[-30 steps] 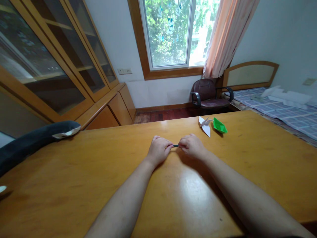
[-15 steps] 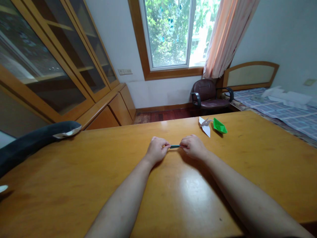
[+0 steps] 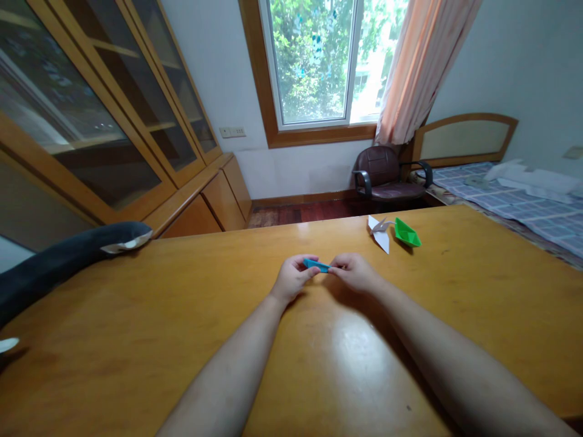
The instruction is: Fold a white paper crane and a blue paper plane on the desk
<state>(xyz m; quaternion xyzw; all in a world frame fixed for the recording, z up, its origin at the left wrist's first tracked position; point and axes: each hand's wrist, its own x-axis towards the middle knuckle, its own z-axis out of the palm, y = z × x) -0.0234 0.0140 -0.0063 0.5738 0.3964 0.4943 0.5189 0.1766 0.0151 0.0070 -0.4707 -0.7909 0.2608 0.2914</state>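
Note:
A small strip of folded blue paper (image 3: 317, 265) is held between my hands, just above the middle of the table (image 3: 204, 315). My left hand (image 3: 292, 278) pinches its left part, thumb in front and fingers behind. At its right end, my right hand (image 3: 356, 271) grips it between thumb and fingertips. The paper slants slightly down to the right, and my fingers hide both of its ends. Beyond my right hand lie a white paper crane (image 3: 379, 233) and a green paper boat (image 3: 407, 233).
A black-and-white plush toy (image 3: 91, 246) lies across the table's left side. Behind the far edge stands a brown armchair (image 3: 385, 173), with a bed (image 3: 514, 188) to its right. A glass-door cabinet (image 3: 122, 121) rises at the left.
The blue paper has tilted and shows more of its face. My left thumb has moved onto its front, and the hands have drawn slightly closer together.

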